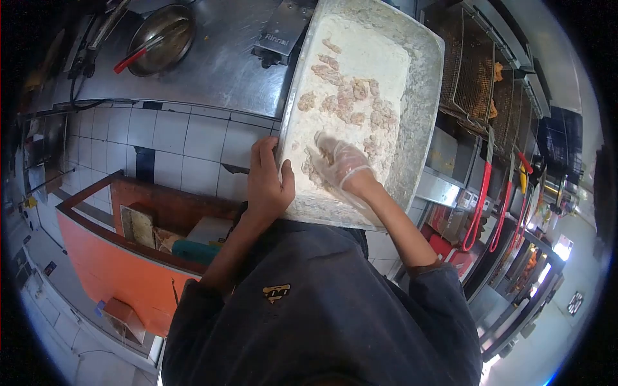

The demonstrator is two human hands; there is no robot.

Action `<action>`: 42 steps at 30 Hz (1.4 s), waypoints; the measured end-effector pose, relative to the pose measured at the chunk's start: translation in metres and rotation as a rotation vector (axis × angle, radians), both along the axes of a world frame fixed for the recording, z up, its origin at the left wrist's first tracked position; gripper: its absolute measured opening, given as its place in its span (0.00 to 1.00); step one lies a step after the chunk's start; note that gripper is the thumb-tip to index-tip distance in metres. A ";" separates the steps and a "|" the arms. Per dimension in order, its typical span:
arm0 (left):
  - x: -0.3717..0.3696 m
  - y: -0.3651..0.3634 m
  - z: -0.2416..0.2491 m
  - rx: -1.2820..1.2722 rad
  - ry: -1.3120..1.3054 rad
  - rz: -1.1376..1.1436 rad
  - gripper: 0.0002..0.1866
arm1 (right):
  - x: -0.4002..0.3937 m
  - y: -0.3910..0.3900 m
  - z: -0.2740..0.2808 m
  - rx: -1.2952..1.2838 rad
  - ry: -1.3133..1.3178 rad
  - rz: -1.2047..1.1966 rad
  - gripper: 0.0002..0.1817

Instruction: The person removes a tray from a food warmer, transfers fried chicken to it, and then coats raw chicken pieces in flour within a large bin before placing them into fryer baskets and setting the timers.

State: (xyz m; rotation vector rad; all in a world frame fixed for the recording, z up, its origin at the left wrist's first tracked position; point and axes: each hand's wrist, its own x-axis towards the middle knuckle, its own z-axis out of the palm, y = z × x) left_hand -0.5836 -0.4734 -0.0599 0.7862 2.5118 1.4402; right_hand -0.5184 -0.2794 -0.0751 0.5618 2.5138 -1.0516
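My right hand [344, 165], in a clear plastic glove, is down in the white flour [370, 48] of a large metal tray [421, 83]. Its fingers curl around a flour-coated piece of meat, partly hidden by the glove and flour. Several coated meat pieces [347, 93], which look like chicken, lie just beyond that hand, some touching one another. My bare left hand [267, 180] grips the tray's left rim near the close corner, its thumb by the edge and its fingers along the outside.
Left of the tray, a steel counter [225, 58] holds a metal bowl [162, 40] with red-handled tongs [138, 55]. Wire fry baskets [473, 67] with fried pieces stand at right, red handles [484, 193] jutting toward me. An orange cabinet [116, 257] is at lower left.
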 end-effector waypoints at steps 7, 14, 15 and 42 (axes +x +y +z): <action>0.000 0.002 0.001 -0.035 0.021 -0.017 0.26 | -0.007 -0.032 0.005 0.400 -0.072 0.340 0.36; 0.000 0.001 -0.001 -0.031 0.013 -0.009 0.27 | -0.021 0.003 -0.004 0.219 0.175 -0.027 0.32; 0.000 0.001 0.000 -0.029 0.010 -0.004 0.27 | -0.026 -0.005 -0.004 0.356 0.259 -0.029 0.31; 0.000 0.000 -0.002 -0.048 -0.028 -0.067 0.26 | -0.002 0.047 0.002 -0.729 0.102 -0.573 0.21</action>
